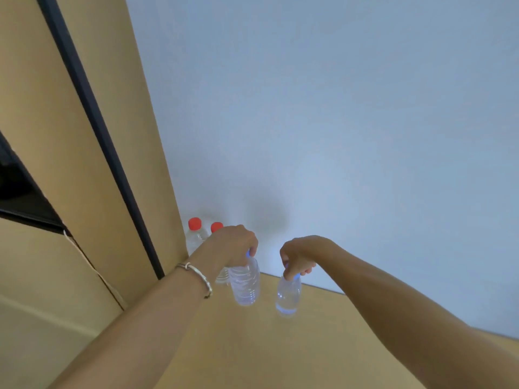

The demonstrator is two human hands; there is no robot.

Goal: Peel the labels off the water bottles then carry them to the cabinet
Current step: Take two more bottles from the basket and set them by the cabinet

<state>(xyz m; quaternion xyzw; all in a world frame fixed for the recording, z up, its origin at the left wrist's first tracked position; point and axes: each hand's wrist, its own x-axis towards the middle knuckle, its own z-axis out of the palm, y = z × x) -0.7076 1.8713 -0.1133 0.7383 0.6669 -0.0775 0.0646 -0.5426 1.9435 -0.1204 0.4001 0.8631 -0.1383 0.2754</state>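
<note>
My left hand (236,244) grips the blue cap of a clear, label-free water bottle (245,282) that hangs slightly tilted just over the tan cabinet top (280,346). My right hand (299,258) pinches the blue cap of a second clear bottle (288,297), whose base is at the surface; contact cannot be told. Behind my left hand, in the corner by the wall, stand two clear bottles with red caps (195,233) (216,227), the second mostly hidden by my hand.
A tall tan cabinet panel with a dark vertical strip (92,116) rises at the left. A pale wall (337,136) closes off the back of the surface. A dark opening (19,189) shows at far left.
</note>
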